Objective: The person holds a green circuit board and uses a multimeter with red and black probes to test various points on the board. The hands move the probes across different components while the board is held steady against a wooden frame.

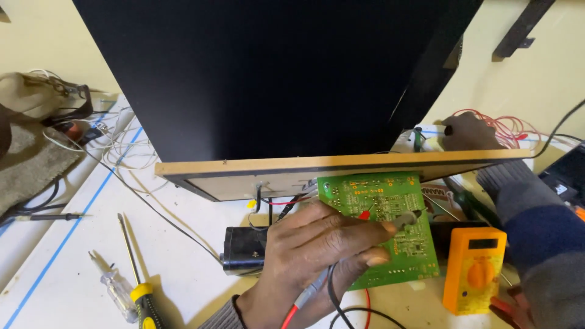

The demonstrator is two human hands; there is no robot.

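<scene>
Up front on the white table (183,268), the left hand (311,256) pinches a grey probe (399,222) against the green circuit board (384,228), orange multimeter (474,269) alongside. Further back, the right hand (466,133) is closed round red wires (509,129) by a cream wall (548,79).

At frame centre, a matt green circuit board (390,226) lies under a raw wooden strip (341,164) edging a smooth black panel (268,73); lower right, an orange plastic multimeter (474,269).
</scene>
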